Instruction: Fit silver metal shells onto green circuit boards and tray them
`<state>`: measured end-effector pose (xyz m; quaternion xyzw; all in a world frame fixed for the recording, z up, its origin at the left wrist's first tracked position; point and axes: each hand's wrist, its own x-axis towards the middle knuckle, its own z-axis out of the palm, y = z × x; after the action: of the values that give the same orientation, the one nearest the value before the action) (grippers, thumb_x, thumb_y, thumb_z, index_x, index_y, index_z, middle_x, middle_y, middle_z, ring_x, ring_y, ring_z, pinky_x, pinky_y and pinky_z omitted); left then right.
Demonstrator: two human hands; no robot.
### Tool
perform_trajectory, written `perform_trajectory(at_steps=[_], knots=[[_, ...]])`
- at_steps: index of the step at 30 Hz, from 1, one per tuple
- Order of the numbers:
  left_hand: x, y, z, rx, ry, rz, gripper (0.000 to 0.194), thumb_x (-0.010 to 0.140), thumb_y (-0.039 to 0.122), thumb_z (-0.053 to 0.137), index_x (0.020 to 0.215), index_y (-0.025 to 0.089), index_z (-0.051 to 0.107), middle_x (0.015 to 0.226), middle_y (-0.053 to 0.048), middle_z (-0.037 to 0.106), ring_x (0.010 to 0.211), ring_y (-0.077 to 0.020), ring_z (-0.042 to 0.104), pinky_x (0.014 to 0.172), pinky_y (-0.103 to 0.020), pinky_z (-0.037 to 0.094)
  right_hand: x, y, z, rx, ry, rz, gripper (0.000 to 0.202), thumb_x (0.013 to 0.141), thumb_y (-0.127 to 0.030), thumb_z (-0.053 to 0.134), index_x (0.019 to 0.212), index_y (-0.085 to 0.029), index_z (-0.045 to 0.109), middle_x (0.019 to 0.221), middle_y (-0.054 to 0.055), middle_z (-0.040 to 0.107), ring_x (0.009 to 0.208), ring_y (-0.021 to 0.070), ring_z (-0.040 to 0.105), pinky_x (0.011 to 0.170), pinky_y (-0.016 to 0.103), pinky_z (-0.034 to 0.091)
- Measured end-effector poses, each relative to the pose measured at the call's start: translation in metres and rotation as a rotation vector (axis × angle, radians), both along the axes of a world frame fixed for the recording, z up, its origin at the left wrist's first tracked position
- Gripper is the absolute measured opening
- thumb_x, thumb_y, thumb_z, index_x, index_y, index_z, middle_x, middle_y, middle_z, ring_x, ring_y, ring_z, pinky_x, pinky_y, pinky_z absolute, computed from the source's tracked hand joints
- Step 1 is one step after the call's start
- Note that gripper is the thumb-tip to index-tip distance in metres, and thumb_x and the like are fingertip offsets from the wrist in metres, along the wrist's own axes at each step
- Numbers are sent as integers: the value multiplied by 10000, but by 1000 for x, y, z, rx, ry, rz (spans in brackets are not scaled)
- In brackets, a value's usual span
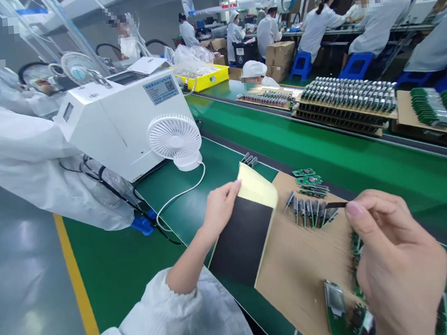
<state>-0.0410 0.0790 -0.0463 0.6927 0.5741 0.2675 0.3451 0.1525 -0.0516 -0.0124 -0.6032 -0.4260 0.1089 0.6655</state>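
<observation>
My left hand (219, 208) pinches the edge of a sheet with yellow backing paper (256, 186) and a black area (241, 241); the top of the backing curls over. Between the thumb and fingertips of my right hand (399, 257) is a thin black strip (337, 205). Beyond that strip, a row of small circuit boards (308, 211) stands tilted on a brown cardboard sheet (294, 280). More green circuit boards (336, 305) lie under and beside my right hand, which partly hides them. Flat boards (308, 180) rest at the cardboard's far edge.
A white fan (175, 139) and its cable stand by a large white machine (127, 121) at left. Across the green conveyor (282, 132) are stacked trays of boards (349, 95). A yellow bin (209, 79) sits farther back. A co-worker's white sleeve (20, 147) is at far left.
</observation>
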Motion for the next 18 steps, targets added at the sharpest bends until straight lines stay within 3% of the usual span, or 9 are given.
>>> perform_trajectory(at_steps=[3, 5, 7, 9, 11, 12, 14, 18], knots=[[8, 7, -17, 161, 82, 77, 287, 913, 379, 470, 1038, 164, 614, 993, -89, 575, 1011, -242, 473, 915, -376, 351, 8, 0, 9, 122, 147, -32, 58, 783, -201, 751, 772, -203, 694, 841, 18, 573, 849, 180, 531, 753, 346, 371], [22, -10, -24, 236, 100, 55, 365, 912, 314, 480, 1236, 153, 530, 1247, -162, 488, 1200, -298, 366, 1024, -470, 285, 12, 1, 14, 168, 120, -61, 63, 766, -192, 757, 747, -202, 698, 801, 13, 576, 796, 166, 528, 727, 337, 373], [39, -42, -29, 243, 89, -104, 312, 922, 331, 476, 1174, 183, 585, 1215, -141, 524, 1162, -276, 410, 1008, -461, 326, 16, 0, 18, 197, 70, -94, 66, 765, -203, 754, 734, -206, 695, 772, 12, 580, 758, 162, 531, 689, 329, 379], [58, -79, -36, 189, 55, -407, 204, 868, 432, 593, 950, 267, 680, 986, -24, 627, 969, -191, 522, 892, -335, 422, 18, -2, 20, 186, 41, -120, 67, 777, -222, 744, 740, -216, 689, 769, 13, 584, 750, 164, 537, 676, 326, 390], [74, -110, -44, 64, 44, -723, 398, 807, 550, 627, 1101, 283, 645, 1020, -21, 632, 998, -197, 520, 864, -317, 444, 19, -4, 21, 146, 26, -133, 80, 795, -247, 729, 745, -219, 674, 784, 16, 587, 763, 169, 546, 682, 324, 405], [81, -120, -49, 7, 62, -804, 503, 749, 601, 663, 1115, 257, 634, 1059, -45, 614, 1009, -219, 505, 867, -338, 446, 18, -5, 22, 123, 25, -132, 89, 804, -256, 722, 747, -216, 667, 794, 19, 588, 774, 171, 551, 687, 323, 411], [91, -131, -56, -106, 94, -874, 575, 695, 592, 725, 1101, 198, 619, 1140, -94, 564, 1052, -259, 465, 894, -387, 429, 18, -6, 21, 98, 32, -120, 94, 811, -258, 715, 751, -209, 662, 808, 20, 587, 790, 171, 556, 698, 320, 417], [96, -125, -55, -346, 1, -791, 435, 626, 296, 855, 958, 176, 601, 1094, -76, 567, 1059, -252, 456, 927, -395, 392, 17, -4, 20, 146, 87, -100, 58, 808, -209, 722, 764, -203, 684, 818, 11, 593, 796, 152, 554, 711, 300, 404]])
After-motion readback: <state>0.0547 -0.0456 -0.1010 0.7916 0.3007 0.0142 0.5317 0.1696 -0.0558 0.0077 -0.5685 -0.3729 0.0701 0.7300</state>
